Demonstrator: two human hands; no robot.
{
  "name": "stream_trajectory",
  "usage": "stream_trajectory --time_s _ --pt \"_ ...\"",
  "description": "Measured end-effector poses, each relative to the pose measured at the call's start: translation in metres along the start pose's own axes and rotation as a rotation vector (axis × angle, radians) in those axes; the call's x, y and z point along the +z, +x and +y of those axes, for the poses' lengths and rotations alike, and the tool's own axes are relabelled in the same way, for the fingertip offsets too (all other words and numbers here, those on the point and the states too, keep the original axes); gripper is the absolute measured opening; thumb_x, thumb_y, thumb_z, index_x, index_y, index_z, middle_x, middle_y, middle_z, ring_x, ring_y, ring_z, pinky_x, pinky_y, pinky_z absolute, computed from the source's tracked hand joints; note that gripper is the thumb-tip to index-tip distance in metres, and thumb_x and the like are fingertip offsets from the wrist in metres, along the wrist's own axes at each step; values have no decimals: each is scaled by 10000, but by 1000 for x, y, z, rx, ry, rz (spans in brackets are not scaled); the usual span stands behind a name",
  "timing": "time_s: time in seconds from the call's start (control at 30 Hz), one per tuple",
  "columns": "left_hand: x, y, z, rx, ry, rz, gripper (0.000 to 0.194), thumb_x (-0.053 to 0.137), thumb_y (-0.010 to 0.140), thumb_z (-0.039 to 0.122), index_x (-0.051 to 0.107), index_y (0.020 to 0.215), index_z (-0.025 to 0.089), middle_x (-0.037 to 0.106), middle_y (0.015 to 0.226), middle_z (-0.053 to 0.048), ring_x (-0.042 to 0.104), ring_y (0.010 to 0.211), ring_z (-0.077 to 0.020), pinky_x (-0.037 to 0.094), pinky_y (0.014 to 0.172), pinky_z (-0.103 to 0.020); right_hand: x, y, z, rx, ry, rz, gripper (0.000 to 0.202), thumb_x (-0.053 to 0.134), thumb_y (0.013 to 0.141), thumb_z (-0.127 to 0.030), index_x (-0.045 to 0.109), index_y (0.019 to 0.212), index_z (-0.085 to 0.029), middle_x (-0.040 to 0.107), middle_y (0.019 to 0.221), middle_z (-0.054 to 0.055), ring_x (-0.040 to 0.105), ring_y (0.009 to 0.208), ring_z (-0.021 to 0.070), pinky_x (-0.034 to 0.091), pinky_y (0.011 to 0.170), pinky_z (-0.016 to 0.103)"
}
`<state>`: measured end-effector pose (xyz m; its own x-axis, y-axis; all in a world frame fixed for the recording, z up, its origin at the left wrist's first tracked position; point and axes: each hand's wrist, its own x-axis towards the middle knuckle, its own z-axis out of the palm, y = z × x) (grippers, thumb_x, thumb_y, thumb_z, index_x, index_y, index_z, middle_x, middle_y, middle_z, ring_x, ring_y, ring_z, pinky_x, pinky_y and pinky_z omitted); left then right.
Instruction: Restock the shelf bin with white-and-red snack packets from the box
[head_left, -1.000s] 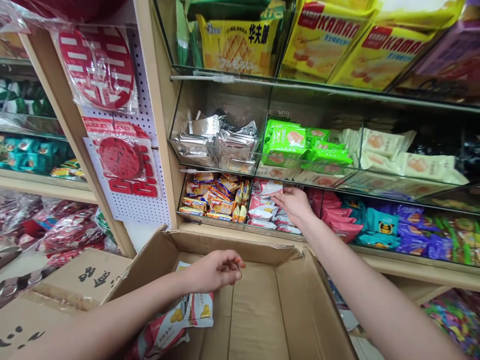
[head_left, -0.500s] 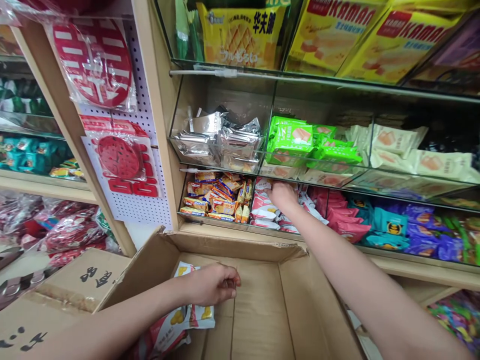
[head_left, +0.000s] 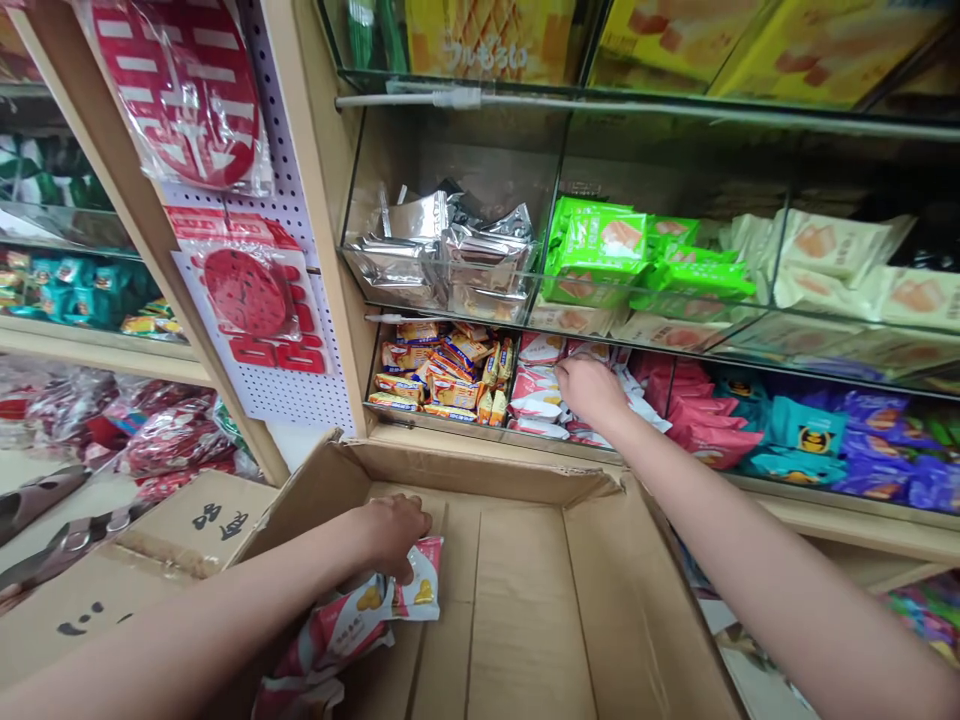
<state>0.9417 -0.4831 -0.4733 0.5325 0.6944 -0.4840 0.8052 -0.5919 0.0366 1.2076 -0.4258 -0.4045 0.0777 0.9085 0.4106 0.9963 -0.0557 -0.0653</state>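
Observation:
My left hand (head_left: 396, 532) is inside the cardboard box (head_left: 525, 590), its fingers closed over the top of a pink-and-white snack packet (head_left: 421, 590). Other packets of the same kind (head_left: 337, 635) lie below it along the box's left side, partly covered by my forearm. Up at the low shelf, my right hand (head_left: 594, 388) is among more pink-and-white snack packets (head_left: 536, 385) in a clear bin. Its fingers are curled, and the fingertips and anything in them are hidden.
Orange-wrapped snacks (head_left: 450, 380) fill the bin to the left; red packets (head_left: 709, 415) and teal packets (head_left: 806, 430) sit to the right. A glass shelf edge (head_left: 637, 335) runs just above my right hand. Another carton (head_left: 187, 530) stands left of the box.
My left hand has shifted left and closed over a packet in the box. My right hand has stayed in the bin, its fingers now more visible. The view has tilted down slightly.

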Motion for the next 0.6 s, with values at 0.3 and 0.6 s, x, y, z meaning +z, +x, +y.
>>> stream_trajectory --time_s 0.3,0.6 --pt "7 8 2 96 -38 -75 415 686 525 365 612 883 168 553 1000 -131 533 915 -306 409 729 -367 -10 -8 0 -31 142 116 271 382 822 -237 622 911 -149 611 941 102 556 894 202 385 789 275" --pt "17 4 12 398 -462 -132 223 648 624 379 573 654 171 471 575 34 450 570 -109 329 518 -213 -6 -125 -38 -441 670 -122 184 437 816 -248 606 860 -189 608 858 51 553 774 160 425 720 289"
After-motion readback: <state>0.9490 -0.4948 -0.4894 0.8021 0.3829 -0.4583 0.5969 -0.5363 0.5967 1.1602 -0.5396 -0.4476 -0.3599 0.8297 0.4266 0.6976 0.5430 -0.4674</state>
